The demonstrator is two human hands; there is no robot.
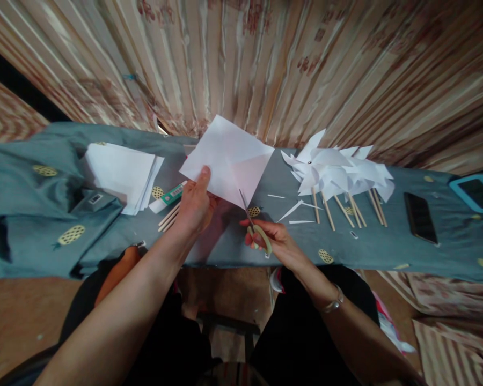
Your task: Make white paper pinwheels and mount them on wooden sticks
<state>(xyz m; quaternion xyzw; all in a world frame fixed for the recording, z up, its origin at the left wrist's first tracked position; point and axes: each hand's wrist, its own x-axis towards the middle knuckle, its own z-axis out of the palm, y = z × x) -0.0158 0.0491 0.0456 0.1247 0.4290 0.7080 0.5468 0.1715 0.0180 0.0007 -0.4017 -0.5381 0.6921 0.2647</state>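
Note:
My left hand point(197, 203) pinches a white square sheet of paper point(227, 153) by its lower left edge, thumb on top. The paper is held in the air above the cloth, one corner toward me. In my right hand point(276, 238) is a pair of scissors point(261, 238) with pale green handles. Their blades meet the paper's near corner, pointing toward its middle. Beneath my left hand lie several wooden sticks point(169, 217) and a green-and-white box point(169, 197). Thin white paper strips point(290, 210) are scattered right of the scissors.
A stack of white paper point(118, 174) rests on the left of the grey-green cloth point(225, 252). On the right lie several white paper pinwheels point(334, 169) on sticks, a black phone point(421, 217) and a blue-framed device point(477, 192). A striped curtain point(241, 64) hangs behind.

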